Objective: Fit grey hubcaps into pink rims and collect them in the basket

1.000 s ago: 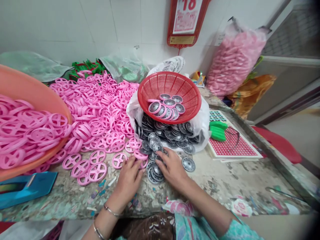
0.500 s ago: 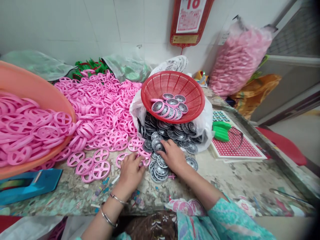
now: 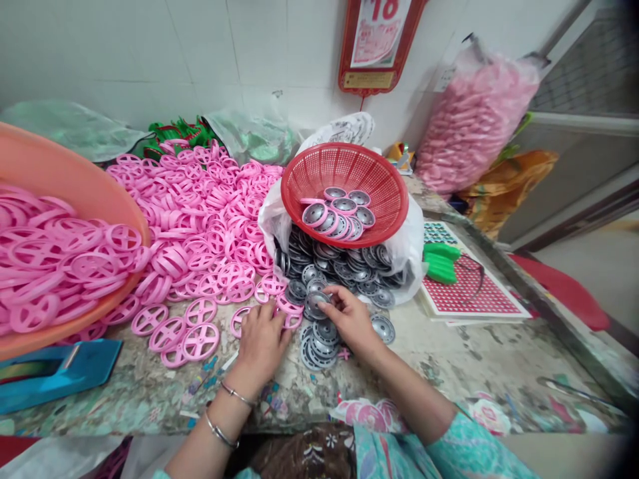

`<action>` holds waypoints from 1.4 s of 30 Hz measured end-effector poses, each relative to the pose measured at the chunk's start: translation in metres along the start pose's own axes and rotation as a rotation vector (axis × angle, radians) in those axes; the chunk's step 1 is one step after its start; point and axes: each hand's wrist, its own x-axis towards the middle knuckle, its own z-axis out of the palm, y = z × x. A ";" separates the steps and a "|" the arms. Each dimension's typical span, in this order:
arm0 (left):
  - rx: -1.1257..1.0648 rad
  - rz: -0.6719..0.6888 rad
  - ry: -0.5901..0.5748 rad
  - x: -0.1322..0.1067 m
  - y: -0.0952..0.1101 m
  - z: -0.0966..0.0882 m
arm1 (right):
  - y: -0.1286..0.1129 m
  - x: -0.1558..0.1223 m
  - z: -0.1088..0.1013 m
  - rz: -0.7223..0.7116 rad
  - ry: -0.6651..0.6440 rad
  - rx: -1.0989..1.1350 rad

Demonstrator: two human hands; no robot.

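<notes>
My right hand (image 3: pixel 352 322) pinches a round grey wheel disc (image 3: pixel 314 306) between thumb and fingers, at the front of a heap of such discs. Below it, several grey discs (image 3: pixel 318 352) lie overlapped on the worktable. My left hand (image 3: pixel 262 339) is palm down to the left, fingers stretched forward and thumb apart. Its fingertips are beside a few pink spoked wheels (image 3: pixel 291 319); what lies under the palm is hidden. More grey discs (image 3: pixel 354 273) spill from a white plastic bag (image 3: pixel 412 266).
A red mesh basket (image 3: pixel 344 156) holding pink-rimmed discs sits on the bag. Pink wheels (image 3: pixel 200 206) are heaped left, beside an orange basin (image 3: pixel 120 193) and a blue tape dispenser (image 3: pixel 94 362). At right lie sticker sheets (image 3: pixel 492 299) and a green plastic piece (image 3: pixel 442 263).
My right hand has drawn the grey disc slightly toward me, away from the heap. My left hand has barely moved.
</notes>
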 end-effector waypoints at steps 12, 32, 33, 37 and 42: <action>0.051 0.231 0.024 -0.001 -0.005 0.012 | -0.014 -0.012 0.003 0.134 -0.032 0.221; -2.120 -0.605 -0.178 -0.007 0.037 -0.034 | -0.060 -0.030 -0.007 -0.254 0.019 -0.084; -2.117 -0.582 -0.174 -0.008 0.039 -0.036 | -0.060 -0.031 -0.009 -0.313 0.018 -0.152; -2.071 -0.511 -0.118 -0.006 0.045 -0.044 | -0.064 -0.029 -0.018 -0.398 -0.036 -0.207; -1.980 -0.484 -0.010 0.001 0.049 -0.051 | -0.080 -0.020 -0.025 -0.248 -0.192 -0.047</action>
